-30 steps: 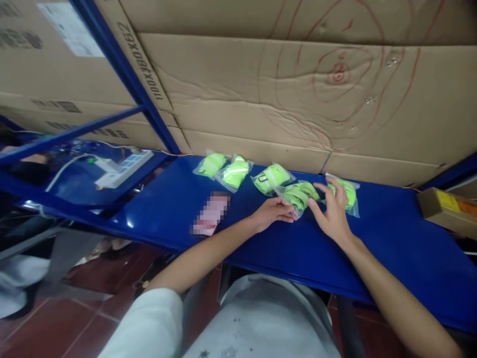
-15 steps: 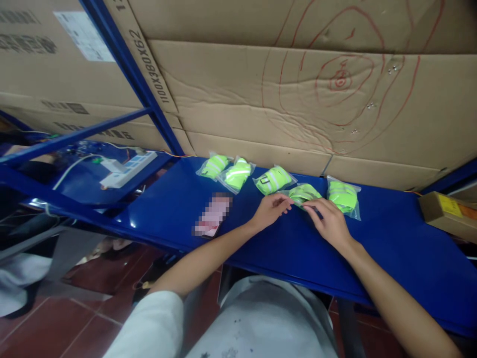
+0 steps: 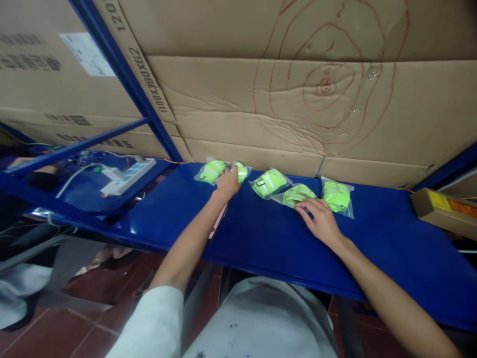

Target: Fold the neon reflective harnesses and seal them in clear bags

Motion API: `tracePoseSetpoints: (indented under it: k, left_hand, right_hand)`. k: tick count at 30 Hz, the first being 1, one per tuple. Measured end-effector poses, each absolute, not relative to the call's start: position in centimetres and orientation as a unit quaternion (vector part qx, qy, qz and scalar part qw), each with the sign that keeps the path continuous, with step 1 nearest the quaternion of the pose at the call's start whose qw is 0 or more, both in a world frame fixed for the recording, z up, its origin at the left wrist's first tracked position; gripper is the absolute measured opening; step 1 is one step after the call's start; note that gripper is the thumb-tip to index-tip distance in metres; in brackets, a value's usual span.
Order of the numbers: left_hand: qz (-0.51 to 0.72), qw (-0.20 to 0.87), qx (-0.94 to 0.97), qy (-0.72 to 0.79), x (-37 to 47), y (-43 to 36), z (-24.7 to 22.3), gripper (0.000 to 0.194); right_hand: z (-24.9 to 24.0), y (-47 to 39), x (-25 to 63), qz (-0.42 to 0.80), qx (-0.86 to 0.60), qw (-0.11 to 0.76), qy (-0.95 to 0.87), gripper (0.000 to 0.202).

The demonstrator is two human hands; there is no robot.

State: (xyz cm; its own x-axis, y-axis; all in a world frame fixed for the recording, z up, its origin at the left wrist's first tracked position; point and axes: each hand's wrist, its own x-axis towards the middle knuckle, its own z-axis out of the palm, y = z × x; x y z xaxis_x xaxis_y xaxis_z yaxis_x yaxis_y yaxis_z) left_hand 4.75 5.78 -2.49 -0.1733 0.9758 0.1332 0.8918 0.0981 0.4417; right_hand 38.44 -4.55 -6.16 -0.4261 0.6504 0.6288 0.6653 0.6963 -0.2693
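Several clear plastic bags with folded neon-yellow reflective straps lie in a row on the blue table [image 3: 261, 233]. My left hand [image 3: 228, 184] reaches over the second bag from the left [image 3: 243, 172], its fingers parted at the bag's left side and partly hiding it. With thumb and index finger, my right hand [image 3: 318, 216] pinches the near edge of the fourth bag [image 3: 298, 194], which lies flat. Between the hands is the third bag [image 3: 270, 183]. The leftmost bag [image 3: 212, 170] lies just beyond my left hand, and the rightmost bag [image 3: 336, 195] is beside my right hand.
A phone [image 3: 218, 223] lies partly hidden under my left forearm. At left are a blue frame post [image 3: 149, 107] and a white power strip [image 3: 128, 177] with cables. Cardboard [image 3: 231, 124] walls off the back. A small carton [image 3: 443, 211] sits at the right end.
My left hand has left the fourth bag and moved left to the second one, its arm now covering most of the phone. My right hand stays at the fourth bag. The view has shifted slightly.
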Motion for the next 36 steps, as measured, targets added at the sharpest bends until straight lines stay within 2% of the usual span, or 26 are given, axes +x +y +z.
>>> tracePoseSetpoints:
  k: [2,5,7,15,19,22,24,30,34,36]
  left_hand:
    - [0.221,0.124,0.634,0.731,2.9,7.1,-1.7,0.064]
    - [0.235,0.161,0.627,0.725,0.5,8.1,-0.6,0.040]
    - [0.238,0.171,0.627,0.722,-0.6,8.2,-0.3,0.034]
    - [0.263,0.027,0.669,0.694,1.1,5.3,-0.1,0.028]
    - [0.257,0.032,0.807,0.530,7.1,1.5,-0.5,0.028]
    - [0.231,0.059,0.902,0.359,11.7,-0.8,-1.8,0.021]
    - [0.252,0.045,0.916,0.310,13.7,-1.4,-2.8,0.020]
    - [0.360,-0.029,0.870,0.336,14.7,-1.8,-5.0,0.025]
    - [0.362,-0.055,0.861,0.353,14.5,-2.5,-5.3,0.017]
    - [0.360,-0.061,0.855,0.369,14.3,-2.6,-5.1,0.019]
  right_hand:
    - [-6.2,-4.5,38.5,-0.013,-0.386,0.371,-0.844,0.016]
    - [-6.3,-4.3,38.6,-0.010,-0.382,0.380,-0.843,0.015]
    - [-6.4,-4.2,38.7,-0.009,-0.379,0.381,-0.843,0.014]
    - [-6.7,-4.3,38.4,-0.014,-0.371,0.365,-0.854,0.013]
    - [-6.7,-4.1,38.5,0.032,-0.385,0.370,-0.845,0.016]
    - [-6.3,-3.5,39.4,0.115,-0.405,0.397,-0.816,0.019]
    - [-5.7,-3.1,40.5,0.169,-0.412,0.412,-0.795,0.020]
    - [-3.6,-3.5,42.3,0.209,-0.398,0.381,-0.808,0.017]
    - [-3.0,-4.7,41.6,0.172,-0.365,0.327,-0.854,0.016]
    - [-2.8,-4.9,41.5,0.132,-0.359,0.340,-0.859,0.016]
